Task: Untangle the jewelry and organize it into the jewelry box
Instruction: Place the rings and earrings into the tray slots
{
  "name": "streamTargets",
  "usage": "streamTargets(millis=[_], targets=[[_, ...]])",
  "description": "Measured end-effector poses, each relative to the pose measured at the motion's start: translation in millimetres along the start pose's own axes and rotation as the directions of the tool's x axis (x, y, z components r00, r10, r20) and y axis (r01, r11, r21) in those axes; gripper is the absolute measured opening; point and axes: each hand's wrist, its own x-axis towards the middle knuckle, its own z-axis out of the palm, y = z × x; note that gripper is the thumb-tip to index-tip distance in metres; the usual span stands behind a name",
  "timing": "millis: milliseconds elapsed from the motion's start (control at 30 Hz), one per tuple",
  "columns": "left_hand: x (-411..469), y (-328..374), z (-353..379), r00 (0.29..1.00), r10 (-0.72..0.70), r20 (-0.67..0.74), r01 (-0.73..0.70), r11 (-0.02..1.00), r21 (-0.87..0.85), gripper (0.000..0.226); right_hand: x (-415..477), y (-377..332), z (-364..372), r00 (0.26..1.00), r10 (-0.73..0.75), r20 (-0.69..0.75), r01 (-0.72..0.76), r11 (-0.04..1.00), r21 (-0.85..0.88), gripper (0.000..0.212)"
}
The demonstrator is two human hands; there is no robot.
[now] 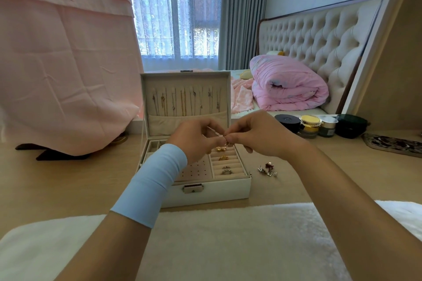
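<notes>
**Both hands pinch a small piece above the open jewelry box**

The white jewelry box stands open on the wooden table, its lid upright. Inside the lid several necklaces hang in a row, each one apart from the next, above a fabric pocket. In the tray of the box, the right part has ring rolls with four rings pushed in — two gold ones at the back, two silver ones at the front. Beside it, to the left, there is a pink panel with small holes.

The left hand and the right hand meet just above the ring rolls. Both are closed in a pinch, thumb against fingertips, and together they hold a very small gold piece; it is too small to say what kind of jewelry it is. The left wrist wears a light blue sleeve.

On the table just to the right of the box lies a small heap of jewelry — silver pieces and one dark red piece, close together.

Behind it, near the table's edge, stand some cosmetic jars. A white fluffy cloth lies at the near edge of the table, under the forearms.
</notes>
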Motion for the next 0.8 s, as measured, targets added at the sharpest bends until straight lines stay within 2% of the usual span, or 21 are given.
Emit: streamTargets(millis=[67, 133, 300, 433, 533, 667, 800], targets=[[0.4, -1.4, -0.8, 0.999, -0.024, -0.025, 0.024, 1.000, 0.003, 0.015, 0.8, 2.1, 2.7, 1.000, 0.016, -0.019, -0.016, 1.000, 0.009, 0.007], [1.2, -3.1, -0.5, 0.999, -0.042, 0.013, 0.042, 0.998, 0.048, 0.011, 1.5, 4.6, 5.9, 1.000, 0.024, -0.003, -0.024, 1.000, -0.009, 0.003], [1.5, -7.2, 1.7, 0.985, -0.107, 0.133, 0.073, 0.969, 0.236, 0.005, 3.6, 7.5, 17.5, 0.997, 0.013, 0.082, 0.005, 0.976, -0.219, 0.006], [1.6, -6.7, 0.1, 0.975, -0.129, 0.178, 0.073, 0.953, 0.293, 0.004, 1.5, 3.7, 18.6, 0.991, -0.030, 0.132, 0.073, 0.940, -0.333, 0.010], [2.8, -6.5, 0.5, 0.972, -0.142, 0.187, 0.080, 0.949, 0.305, 0.006, 2.2, 4.0, 19.5, 0.992, -0.028, 0.127, 0.068, 0.942, -0.327, 0.011], [4.0, -6.8, 0.7, 0.970, -0.132, 0.204, 0.053, 0.934, 0.354, 0.010, 3.7, 7.1, 19.4, 0.996, 0.048, 0.074, -0.029, 0.970, -0.242, 0.008], [3.9, -6.6, 1.2, 0.971, -0.126, 0.203, 0.038, 0.921, 0.387, 0.015, 3.4, 6.3, 19.1, 0.993, 0.072, 0.096, -0.053, 0.980, -0.190, 0.012]])
